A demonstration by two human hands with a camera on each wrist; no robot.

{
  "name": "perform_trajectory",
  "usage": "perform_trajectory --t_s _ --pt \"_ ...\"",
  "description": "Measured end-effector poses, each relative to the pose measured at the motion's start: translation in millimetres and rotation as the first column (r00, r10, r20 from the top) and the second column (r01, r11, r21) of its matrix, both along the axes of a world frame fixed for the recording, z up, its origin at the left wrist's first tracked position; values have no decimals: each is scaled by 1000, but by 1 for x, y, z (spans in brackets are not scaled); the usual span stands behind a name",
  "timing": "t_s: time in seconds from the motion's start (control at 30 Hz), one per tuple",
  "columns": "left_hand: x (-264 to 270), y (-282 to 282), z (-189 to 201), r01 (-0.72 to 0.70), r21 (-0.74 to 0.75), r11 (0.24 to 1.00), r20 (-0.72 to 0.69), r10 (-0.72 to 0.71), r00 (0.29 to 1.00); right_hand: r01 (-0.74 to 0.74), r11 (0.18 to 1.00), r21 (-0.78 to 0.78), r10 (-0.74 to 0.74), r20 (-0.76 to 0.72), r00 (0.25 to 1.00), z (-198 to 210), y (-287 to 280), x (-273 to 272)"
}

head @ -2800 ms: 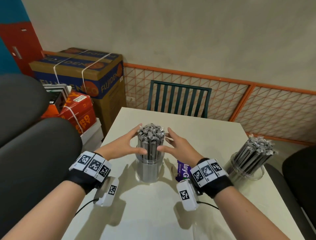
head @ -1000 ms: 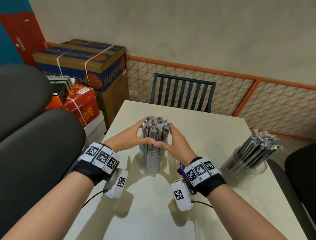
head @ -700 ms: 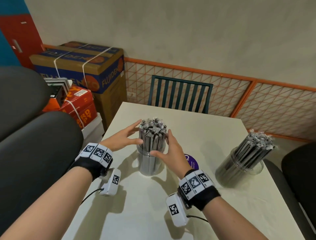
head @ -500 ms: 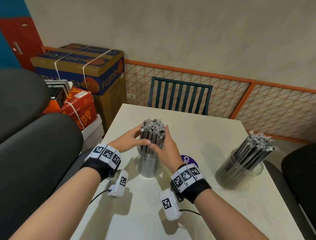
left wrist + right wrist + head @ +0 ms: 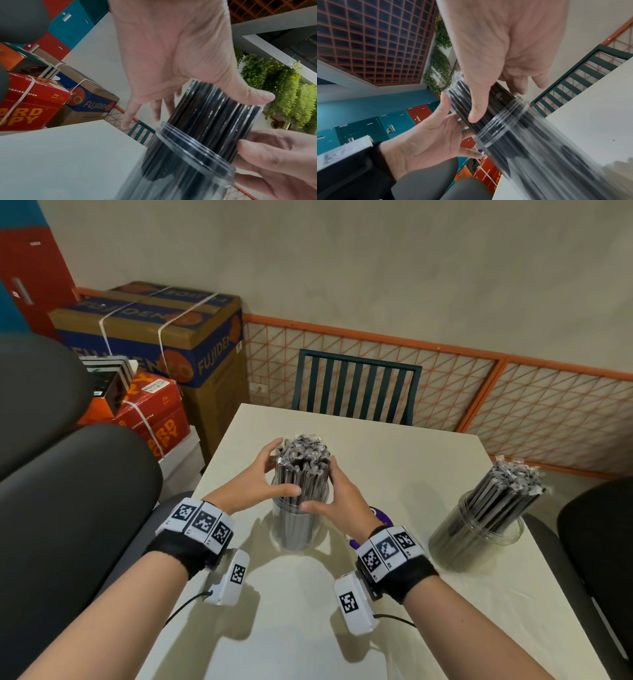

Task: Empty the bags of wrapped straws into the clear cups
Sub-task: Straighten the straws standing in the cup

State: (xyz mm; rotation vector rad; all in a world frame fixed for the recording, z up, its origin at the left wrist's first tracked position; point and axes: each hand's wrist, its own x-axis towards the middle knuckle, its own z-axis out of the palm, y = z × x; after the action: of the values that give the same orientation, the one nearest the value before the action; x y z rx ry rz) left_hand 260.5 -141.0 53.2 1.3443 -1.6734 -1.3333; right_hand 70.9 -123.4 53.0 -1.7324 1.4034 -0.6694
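A clear cup (image 5: 298,530) stands at the table's middle, packed with a bundle of dark wrapped straws (image 5: 303,465) that sticks up well above its rim. My left hand (image 5: 263,481) cups the bundle from the left, thumb across its front and fingers behind. My right hand (image 5: 337,491) cups it from the right just above the rim. In the left wrist view my left hand (image 5: 171,54) has its thumb on the straws (image 5: 214,108) above the cup (image 5: 188,155). In the right wrist view my right hand (image 5: 496,47) has its thumb on the straws (image 5: 462,97). A second clear cup (image 5: 476,539) at the right holds leaning straws (image 5: 507,491).
A purple bag (image 5: 382,513) lies flat on the table (image 5: 394,460) beneath my right wrist. A green slatted chair (image 5: 356,386) stands at the far edge. Dark chair backs (image 5: 68,508) flank the table, and cardboard boxes (image 5: 164,337) are stacked at the left.
Both hands have closed in round the straw bundle again after standing spread beside it. My right hand has slid lower, toward the cup's rim. The cup stays in place.
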Motion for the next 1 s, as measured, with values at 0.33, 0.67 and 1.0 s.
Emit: perform_trajectory --t_s 0.33,0.67,1.0 --pt "-7 -3 19 -11 -52 999 58 14 998 -13 977 -214 16 13 1000 21 2 9" --pt "-10 13 12 -35 6 999 69 35 997 -120 992 42 124 -105 987 7 -12 -10" --pt "-12 14 9 -112 3 994 70 111 991 -90 995 51 94 -98 991 3 -12 -8"
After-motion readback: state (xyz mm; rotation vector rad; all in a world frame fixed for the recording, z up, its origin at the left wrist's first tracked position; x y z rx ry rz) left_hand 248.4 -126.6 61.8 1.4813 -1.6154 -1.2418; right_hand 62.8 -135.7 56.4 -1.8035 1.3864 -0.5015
